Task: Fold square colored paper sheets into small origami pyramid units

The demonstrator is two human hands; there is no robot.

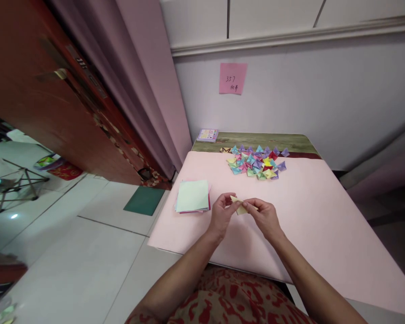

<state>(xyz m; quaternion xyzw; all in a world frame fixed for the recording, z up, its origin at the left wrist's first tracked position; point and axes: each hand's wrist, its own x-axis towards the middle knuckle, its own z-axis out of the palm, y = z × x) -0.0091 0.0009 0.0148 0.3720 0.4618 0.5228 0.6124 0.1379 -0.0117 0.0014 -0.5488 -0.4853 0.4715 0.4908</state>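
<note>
My left hand (222, 211) and my right hand (263, 215) meet above the pink table cover (307, 211), both pinching a small pale yellow folded paper (240, 206) between fingertips. The paper is held just above the cover, partly hidden by my fingers. A stack of square paper sheets (193, 196), pale green on top with pink below, lies to the left of my left hand. Beyond my hands lies a heap of several small folded paper pieces (256, 163) in blue, purple, yellow, pink and red.
A small packet of coloured paper (208, 135) rests at the table's far left corner on bare wood (273, 140). A pink note (232, 78) is stuck on the wall. A curtain (145, 90) and a red-brown door (47, 99) stand left; tiled floor below.
</note>
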